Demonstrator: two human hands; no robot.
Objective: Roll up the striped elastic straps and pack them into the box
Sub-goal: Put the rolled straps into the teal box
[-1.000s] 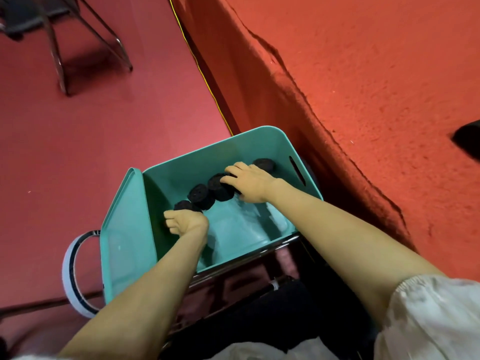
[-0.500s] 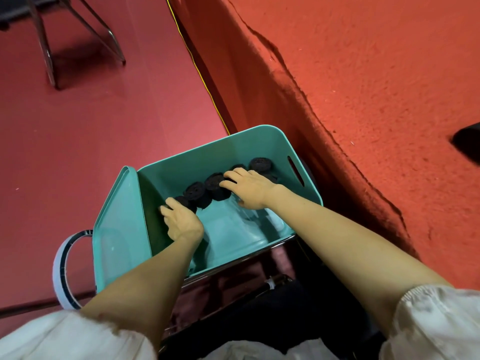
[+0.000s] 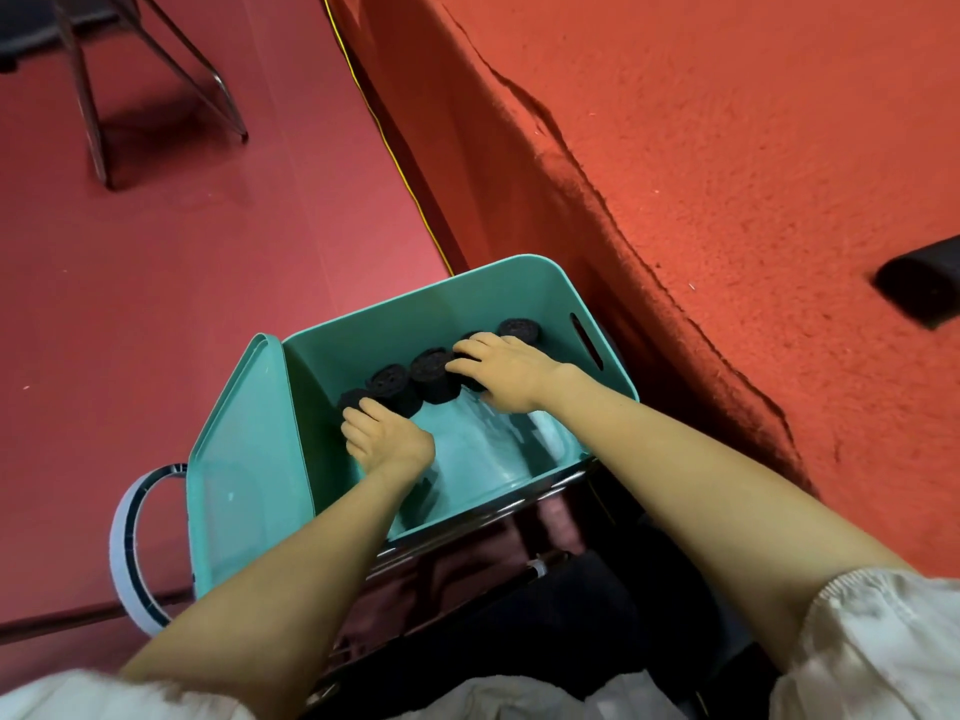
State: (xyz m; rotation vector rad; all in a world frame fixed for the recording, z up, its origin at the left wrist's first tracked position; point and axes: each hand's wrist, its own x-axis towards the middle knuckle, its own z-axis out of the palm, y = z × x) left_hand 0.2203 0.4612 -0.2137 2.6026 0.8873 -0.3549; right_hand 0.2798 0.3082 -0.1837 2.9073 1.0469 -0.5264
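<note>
A teal box (image 3: 498, 267) stands open below me, with its lid (image 3: 244, 475) leaning against its left side. Several dark rolled straps stand in a row along its back wall, among them one at the right end (image 3: 519, 330) and one in the middle (image 3: 434, 374). My left hand (image 3: 387, 439) is inside the box, its fingers curled over the leftmost roll (image 3: 353, 397). My right hand (image 3: 506, 371) lies over the rolls further right, pinching one between thumb and fingers; that roll is mostly hidden.
A red cloth-covered table (image 3: 727, 200) rises on the right, with a dark object (image 3: 924, 283) on it. A chrome frame (image 3: 519, 506) holds up the box. On the red floor are a white ring with a dark stripe (image 3: 124, 543), chair legs (image 3: 93, 122) and a yellow cable (image 3: 384, 137).
My left hand has moved forward from the box's left wall onto the leftmost roll. My right hand has stayed on the rolls.
</note>
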